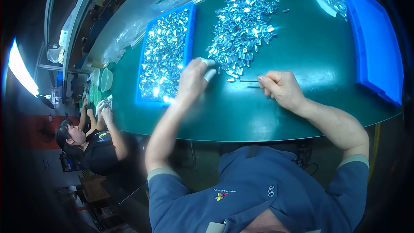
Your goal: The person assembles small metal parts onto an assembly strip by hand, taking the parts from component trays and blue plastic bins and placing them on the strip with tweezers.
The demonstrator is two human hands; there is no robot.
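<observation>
My right hand (282, 89) pinches a thin metal rod (249, 80) that points left. The rod's tip is beside a small shiny metal piece (231, 80) at the near end of a heap of such pieces (241, 28) on the green table (224, 116). My left hand (195, 77), with white finger cots on its thumb and a finger, hovers by the heap's left edge. Its thumb and finger are apart, with nothing visible between them. Next to that hand, a blue tray (189, 30) is filled with similar metal pieces.
Another blue tray (375, 43) stands at the right edge of the table. Clear plastic bags (123, 39) lie at the far left, and a bag with metal pieces (332, 2) at the far right. A co-worker (92, 142) sits at the left, near a green bowl (106, 80).
</observation>
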